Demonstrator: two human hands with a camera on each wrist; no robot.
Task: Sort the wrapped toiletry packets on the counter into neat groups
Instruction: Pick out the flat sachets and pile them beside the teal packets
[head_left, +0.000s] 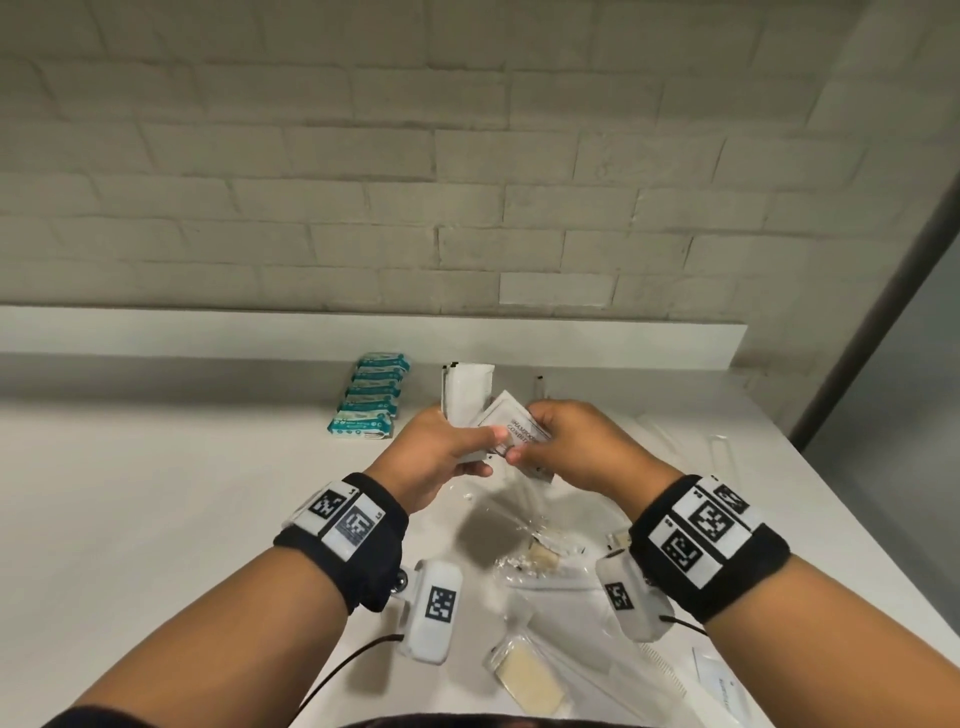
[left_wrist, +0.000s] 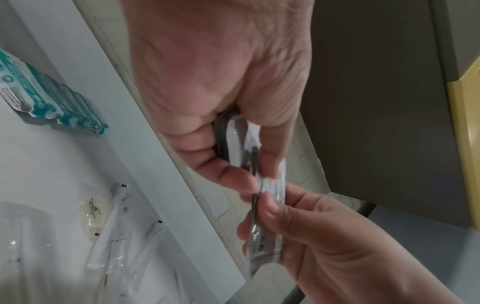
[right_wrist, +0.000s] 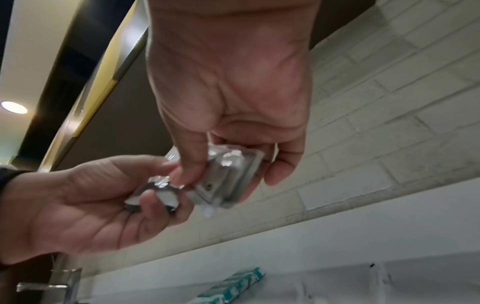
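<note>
Above the counter both hands work a small stack of white sachets. My left hand (head_left: 488, 452) grips the upright stack of white sachets (head_left: 466, 397) between thumb and curled fingers. My right hand (head_left: 524, 436) pinches the printed shampoo-conditioner sachet (head_left: 511, 423) against that stack. In the left wrist view the sachets (left_wrist: 235, 142) show edge-on in the left hand (left_wrist: 255, 174). The right wrist view has the right hand (right_wrist: 228, 174) holding shiny sachets (right_wrist: 228, 170). A neat row of teal packets (head_left: 370, 401) lies on the counter behind the left hand.
Clear-wrapped items lie scattered under and to the right of my hands: a soap bar (head_left: 530, 678), a smaller soap piece (head_left: 541, 558), a comb (head_left: 670, 675) and long thin packets (head_left: 722, 457). A low ledge (head_left: 623, 338) and brick wall back the white counter (head_left: 156, 493). A tap (right_wrist: 52, 286) stands left.
</note>
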